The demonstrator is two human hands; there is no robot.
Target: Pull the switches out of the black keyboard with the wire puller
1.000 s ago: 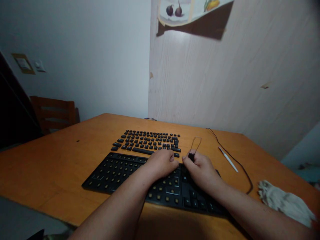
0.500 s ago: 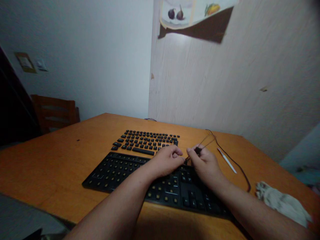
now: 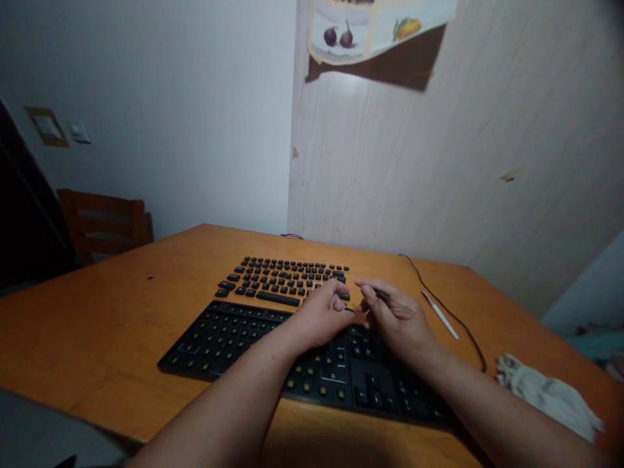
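A black keyboard (image 3: 238, 328) lies in front of me; its left and middle part is stripped of keycaps, with small yellowish stems showing, while its right part still bears caps. Over its back edge, my left hand (image 3: 324, 315) is closed, a small dark keycap (image 3: 349, 310) at its fingertips. My right hand (image 3: 397, 318) is a little to the right, fingers closed round a dark keycap puller (image 3: 383, 294), mostly hidden by the fingers. Behind the keyboard, loose black keycaps (image 3: 277, 281) lie in rows, a long space bar (image 3: 277, 298) in front.
On the wooden table (image 3: 107, 325), a white pen-like tool (image 3: 441, 316) lies right of my hands beside a dark cable (image 3: 455, 315). A pale crumpled cloth (image 3: 546, 396) rests near the right edge. A wooden chair (image 3: 104, 221) stands at the far left.
My hands have drawn slightly apart. The puller's wire loops, visible before, no longer show clearly. The small keycap is now at my left fingertips, away from the puller.
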